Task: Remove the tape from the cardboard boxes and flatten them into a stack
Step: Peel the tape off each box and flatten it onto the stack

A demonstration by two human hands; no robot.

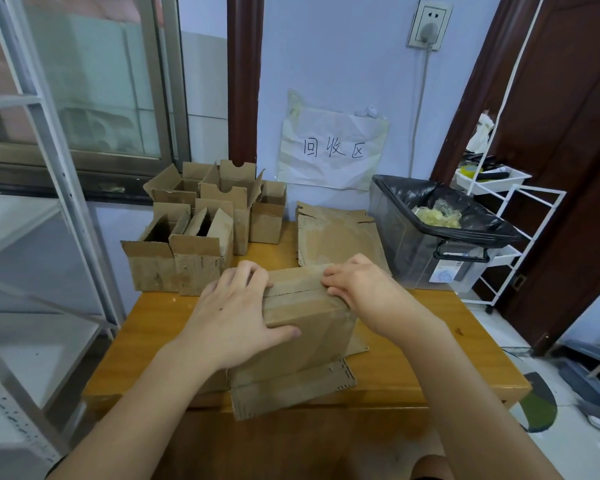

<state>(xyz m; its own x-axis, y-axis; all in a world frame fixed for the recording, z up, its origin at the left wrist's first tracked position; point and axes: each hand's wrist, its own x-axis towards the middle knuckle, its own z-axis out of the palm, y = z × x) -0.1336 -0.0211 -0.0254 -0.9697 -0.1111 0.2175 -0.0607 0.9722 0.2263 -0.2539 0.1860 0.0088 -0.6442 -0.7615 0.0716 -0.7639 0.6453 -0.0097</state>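
A closed cardboard box stands near the middle of the wooden counter, its bottom flaps splayed out toward the near edge. A strip of clear tape runs across its top seam. The left hand lies over the box's left side, fingers curled onto the top and thumb pressed on the near face, holding it. The right hand rests at the top right edge, its fingertips bent and pinching at the tape's end.

At the far left of the counter stands a cluster of open boxes, flaps up; their insides look dark and what they hold, if anything, cannot be told. Flattened cardboard lies at the far middle, against the wall. To the far right sits a clear bin lined with a black bag; crumpled yellowish tape lies inside it. A paper sign hangs on the wall above.
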